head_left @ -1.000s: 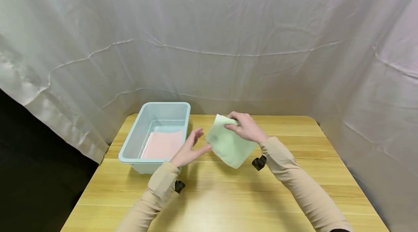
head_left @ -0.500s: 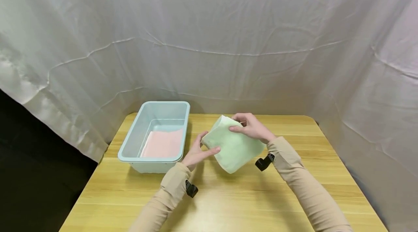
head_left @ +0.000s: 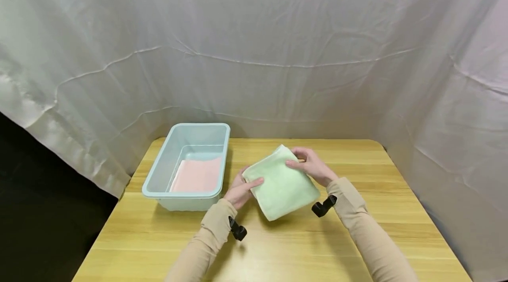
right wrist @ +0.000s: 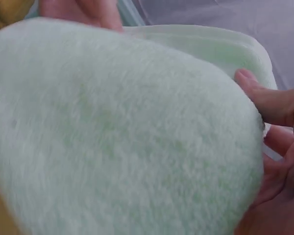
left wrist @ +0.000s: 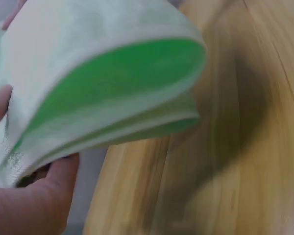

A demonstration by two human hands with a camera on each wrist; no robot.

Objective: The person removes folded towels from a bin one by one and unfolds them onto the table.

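A folded pale green towel (head_left: pixel 283 185) is held above the table between both hands, tilted, with its layers slightly parted in the left wrist view. At its left corner my left hand (head_left: pixel 240 190) pinches it, thumb on top and fingers beneath. My right hand (head_left: pixel 313 166) grips the upper right edge, thumb on the near face and fingers behind. Seen from the right wrist, the fuzzy towel (right wrist: pixel 132 132) fills most of the view. To the left of the hands stands a light blue plastic basin (head_left: pixel 158 169), with a folded pink towel (head_left: pixel 197 176) lying in it.
The wooden table (head_left: pixel 337 246) extends in front of and to the right of the hands. A grey curtain (head_left: pixel 278 53) hangs behind the table and on both sides. Black cloth (head_left: pixel 43 211) shows at the far left.
My left hand has moved right and taken hold of the green towel's left corner. The towel has turned flatter toward the camera, and the right hand has shifted slightly right and down.
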